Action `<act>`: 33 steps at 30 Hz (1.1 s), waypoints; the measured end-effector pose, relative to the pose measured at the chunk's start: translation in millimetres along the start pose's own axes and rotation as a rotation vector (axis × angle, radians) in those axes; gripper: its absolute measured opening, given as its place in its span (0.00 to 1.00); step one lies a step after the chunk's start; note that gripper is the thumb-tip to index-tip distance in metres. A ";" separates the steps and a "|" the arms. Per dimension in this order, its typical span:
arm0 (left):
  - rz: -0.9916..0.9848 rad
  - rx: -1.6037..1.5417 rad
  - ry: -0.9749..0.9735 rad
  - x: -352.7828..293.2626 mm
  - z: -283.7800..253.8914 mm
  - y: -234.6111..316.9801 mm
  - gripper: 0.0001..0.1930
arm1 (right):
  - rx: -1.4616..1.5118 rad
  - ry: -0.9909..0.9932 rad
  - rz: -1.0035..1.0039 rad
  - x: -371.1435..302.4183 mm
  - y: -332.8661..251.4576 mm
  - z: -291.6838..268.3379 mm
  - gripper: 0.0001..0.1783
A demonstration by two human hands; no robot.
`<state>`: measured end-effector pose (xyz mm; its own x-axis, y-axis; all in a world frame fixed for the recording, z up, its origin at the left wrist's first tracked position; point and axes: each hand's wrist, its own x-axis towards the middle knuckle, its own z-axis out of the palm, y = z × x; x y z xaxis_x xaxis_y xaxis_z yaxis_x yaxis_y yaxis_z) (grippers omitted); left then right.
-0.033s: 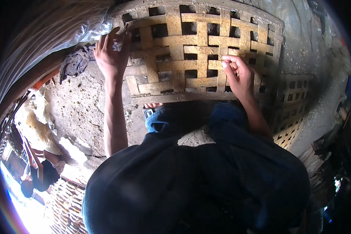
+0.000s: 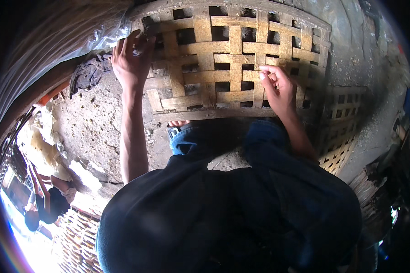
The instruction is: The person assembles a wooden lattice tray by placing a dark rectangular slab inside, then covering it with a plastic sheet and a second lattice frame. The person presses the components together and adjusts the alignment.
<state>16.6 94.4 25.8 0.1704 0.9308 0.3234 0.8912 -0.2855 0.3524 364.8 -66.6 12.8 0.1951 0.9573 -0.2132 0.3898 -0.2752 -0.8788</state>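
Observation:
A panel of flat woven bamboo strips (image 2: pixel 235 59) with square gaps and a wooden rim lies in front of my legs. At its left edge, near the upper corner, is my left hand (image 2: pixel 132 63), its fingers apart; some fingertips are lost in shadow. My right hand (image 2: pixel 280 88) is over the right half of the weave. Its thumb and forefinger come together in a pinch, and whatever is between them is too small to make out. The other fingers of that hand are curled in.
Clear plastic sheeting (image 2: pixel 91 41) hangs at the upper left, above a dark crumpled cloth (image 2: pixel 89 75). Another woven panel (image 2: pixel 341 123) stands in shade on the right. A person (image 2: pixel 52 200) is at the far left, near a wicker surface (image 2: pixel 77 234). Crumbs litter the ground (image 2: pixel 93 118).

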 end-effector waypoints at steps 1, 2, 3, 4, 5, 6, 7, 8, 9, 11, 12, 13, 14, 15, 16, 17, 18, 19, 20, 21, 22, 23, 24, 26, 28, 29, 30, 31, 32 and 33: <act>0.004 -0.034 -0.018 4.8 5.5 -1.6 0.15 | -0.020 0.021 0.009 0.8 -2.2 -1.8 0.11; -0.030 -0.078 -0.012 8.1 8.1 -4.1 0.15 | -0.040 0.041 0.018 1.1 -7.1 -1.1 0.11; -0.064 -0.122 -0.006 11.3 9.8 -7.7 0.16 | -0.060 0.060 0.026 2.5 -9.9 -1.6 0.12; -0.055 -0.106 -0.006 12.1 5.0 -10.0 0.14 | -0.113 0.095 -0.046 8.4 -7.7 -1.9 0.13; -0.066 -0.093 -0.018 10.5 2.2 -9.1 0.13 | -0.170 0.108 -0.082 17.3 -7.9 -5.8 0.13; -0.065 -0.091 -0.032 11.1 2.5 -8.7 0.12 | -0.232 0.137 -0.115 26.8 -12.7 -11.2 0.13; -0.066 -0.087 -0.045 12.3 3.6 -8.8 0.11 | -0.293 0.163 -0.148 37.6 -14.4 -15.7 0.13; -0.047 -0.063 -0.018 10.8 9.0 -11.4 0.08 | -0.277 0.196 -0.229 55.0 -4.1 -18.9 0.13; -0.052 -0.071 -0.010 9.7 10.9 -13.7 0.08 | -0.333 0.206 -0.308 73.3 -9.3 -24.3 0.14; -0.063 -0.080 0.014 7.2 12.5 -15.6 0.07 | -0.418 0.237 -0.453 107.2 -21.6 -23.4 0.16; -0.057 -0.096 0.014 4.7 13.6 -15.4 0.05 | -0.451 0.217 -0.544 121.2 -29.6 -21.9 0.16; -0.062 -0.110 0.018 4.3 13.4 -13.5 0.05 | -0.490 0.193 -0.640 134.8 -37.8 -19.5 0.15; -0.068 -0.124 0.022 4.2 13.4 -12.1 0.05 | -0.525 0.132 -0.764 150.6 -39.7 -13.0 0.12; -0.072 -0.131 0.023 3.1 13.6 -11.6 0.05 | -0.546 -0.068 -0.801 163.0 -49.4 -6.3 0.12; -0.042 -0.108 0.042 3.8 15.2 -11.3 0.04 | -0.741 -0.275 -0.747 169.0 -62.4 -13.6 0.23; -0.031 -0.113 0.051 3.6 18.1 -11.0 0.03 | -0.848 -0.384 -0.749 178.3 -67.7 -13.1 0.29; -0.019 -0.118 0.060 3.7 21.0 -10.8 0.03 | -0.947 -0.495 -0.756 188.7 -73.1 -12.1 0.35; -0.011 -0.119 0.073 3.6 21.5 -11.6 0.02 | -0.951 -0.536 -0.802 196.4 -77.3 -11.2 0.34; -0.015 -0.089 0.079 2.8 22.9 -13.0 0.03 | -0.955 -0.577 -0.848 204.4 -84.4 -12.7 0.34; -0.010 -0.069 0.082 0.3 23.5 -14.5 0.03 | -0.960 -0.617 -0.893 208.9 -89.6 -12.4 0.33; -0.005 -0.051 0.080 -1.4 24.4 -15.7 0.04 | -1.047 -0.653 -0.815 209.8 -89.7 -7.7 0.32; 0.000 -0.034 0.078 -2.3 25.4 -17.1 0.04 | -1.037 -0.684 -0.824 213.4 -91.1 -7.6 0.32; -0.028 -0.069 0.069 -3.3 26.5 -18.0 0.05 | -1.026 -0.715 -0.832 218.6 -93.4 -10.5 0.33; -0.038 -0.057 0.073 -5.3 28.3 -17.7 0.04 | -1.057 -0.766 -0.822 219.3 -99.3 -13.3 0.26; -0.042 -0.053 0.079 -6.4 29.8 -18.3 0.04 | -1.088 -0.749 -0.868 223.7 -92.3 -13.9 0.23; -0.041 -0.055 0.083 -6.4 30.8 -18.7 0.04 | -1.104 -0.739 -0.891 226.3 -89.5 -14.1 0.22; -0.039 -0.056 0.087 -6.7 31.4 -18.8 0.04 | -1.077 -0.755 -0.898 229.9 -88.0 -13.6 0.22; -0.045 -0.052 0.086 -6.9 32.1 -18.3 0.04 | -1.051 -0.767 -0.902 233.2 -87.8 -13.2 0.23; -0.052 -0.048 0.084 -7.4 32.6 -17.1 0.04 | -1.025 -0.779 -0.906 234.8 -87.5 -12.5 0.24; -0.058 -0.044 0.083 -7.9 33.0 -16.6 0.05 | -0.975 -0.770 -0.881 234.6 -87.0 -11.3 0.22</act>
<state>14.3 99.3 -11.6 0.0824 0.9245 0.3721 0.8789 -0.2434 0.4102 386.8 180.9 44.0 -0.7914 0.5695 -0.2222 0.6113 0.7360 -0.2908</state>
